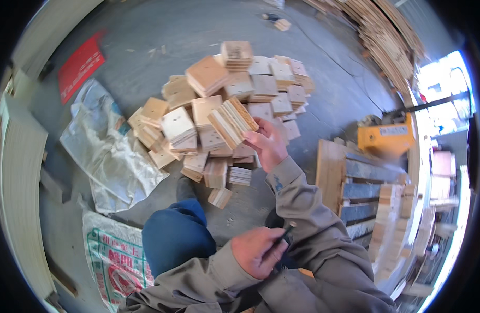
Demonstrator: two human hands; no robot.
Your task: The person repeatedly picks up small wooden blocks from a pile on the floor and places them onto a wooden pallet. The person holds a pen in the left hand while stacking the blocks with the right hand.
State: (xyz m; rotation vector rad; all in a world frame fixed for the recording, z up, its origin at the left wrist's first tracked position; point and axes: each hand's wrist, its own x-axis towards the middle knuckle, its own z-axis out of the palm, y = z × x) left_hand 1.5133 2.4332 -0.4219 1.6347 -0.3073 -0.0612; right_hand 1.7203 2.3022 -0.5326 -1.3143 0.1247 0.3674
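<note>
My right hand (268, 142) reaches forward, its thumb and fingers closed on the near right corner of a stack of square plywood pieces (230, 124). The stack is tilted, with its layered edges showing. Under and beyond it lies a large heap of similar square wooden blocks (206, 74), some marked with dark spots. Close to my body, my left hand (254, 253) is wrapped round a slim dark tool (286, 233) with a pale tip. Its exact kind cannot be made out, and part of it is hidden by the fingers.
Left of the heap lie a crumpled clear plastic sheet (112, 156) and a printed woven sack (114, 255). A red sign (82, 67) rests farther back. To the right stand a wooden pallet (331, 177) and a yellow machine (385, 136). Long boards (383, 39) are piled at the far right.
</note>
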